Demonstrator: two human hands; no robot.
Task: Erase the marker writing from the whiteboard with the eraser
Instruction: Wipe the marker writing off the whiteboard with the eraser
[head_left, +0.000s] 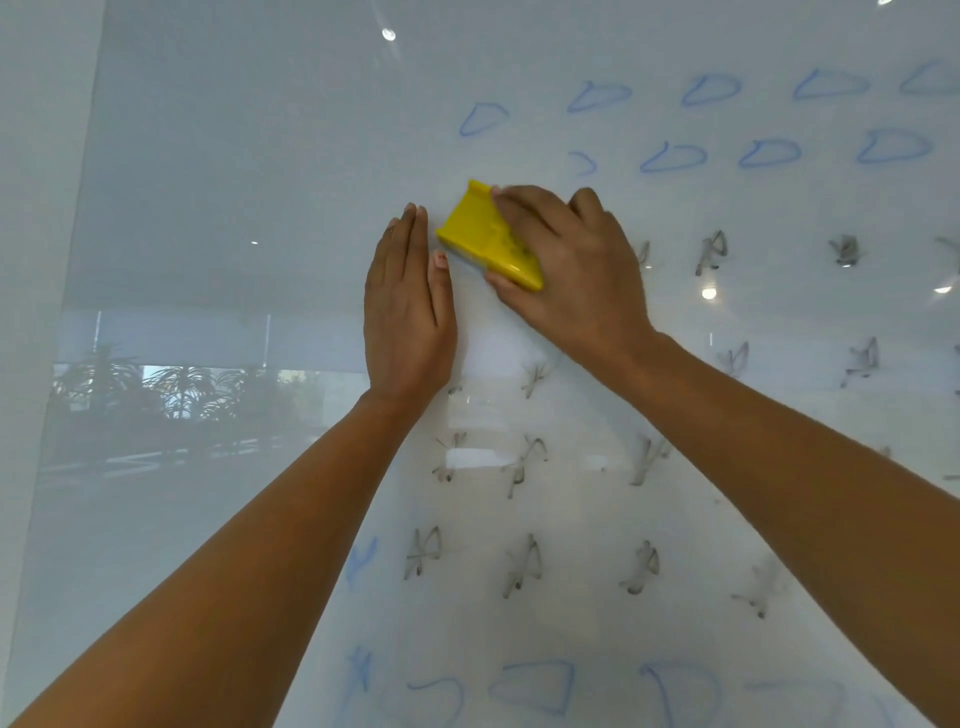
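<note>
Pressing flat against the whiteboard (234, 156), the left hand (408, 312) lies open with its fingers held together, bracing just left of the yellow eraser (485, 236), which the right hand (566, 265) clamps between thumb below and fingers across its top, felt side to the board. To do this stroke well, I judge the eraser should stay flat and firmly pressed, sweeping rightward in overlapping passes through the blue loops (672, 156) above and the black scribbles (711, 252) beside it, lifting off cleanly so ink is not dragged. Counting: one eraser, two hands. Blue loops at the far top number about nine, one half wiped; black scribbles look like roughly seventeen, though some are hidden by the arms or smeared; more blue marks (535, 686) run along the near edge, perhaps seven.
</note>
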